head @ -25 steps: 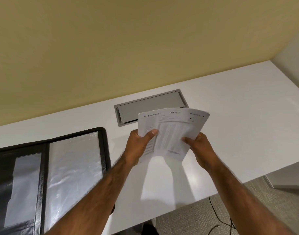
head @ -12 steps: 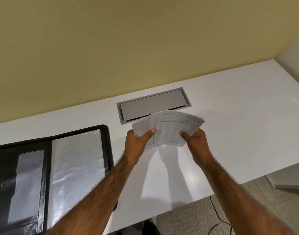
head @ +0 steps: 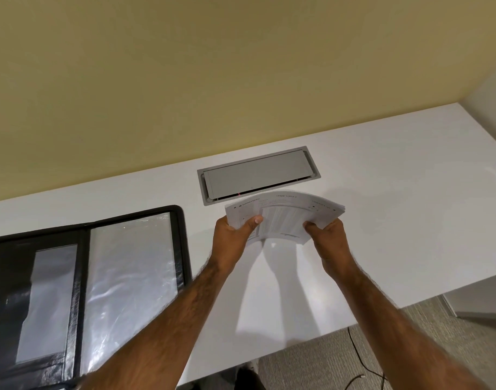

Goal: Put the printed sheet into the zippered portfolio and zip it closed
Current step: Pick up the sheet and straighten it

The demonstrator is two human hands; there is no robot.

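Nearest, a dark cable (head: 362, 374) is trailing over the carpet below the front edge of the surface (head: 395, 209). On the left part of the surface, near that front edge, the zippered portfolio (head: 182, 249) is lying open, with a glossy clear sleeve covering its right half. Further in, both hands are pinching the printed sheet (head: 283, 218). The left hand (head: 235, 236) is gripping its left edge with the thumb on top, and the right hand (head: 329, 242) is doing the same at its right edge; the fingers are hidden beneath. The printed sheet is hanging in the air above the middle of the surface, well apart from the portfolio, and is bowing upward between the two grips. Judging by that arch, it is behaving as light, limp paper that creases easily. Holding opposite edges with a slight bow is probably lending it enough stiffness to slide under the sleeve. Its right edge is looking layered, so it may be more than one leaf. Just behind it, a grey hatch (head: 258, 173) is sitting flush near the back edge.
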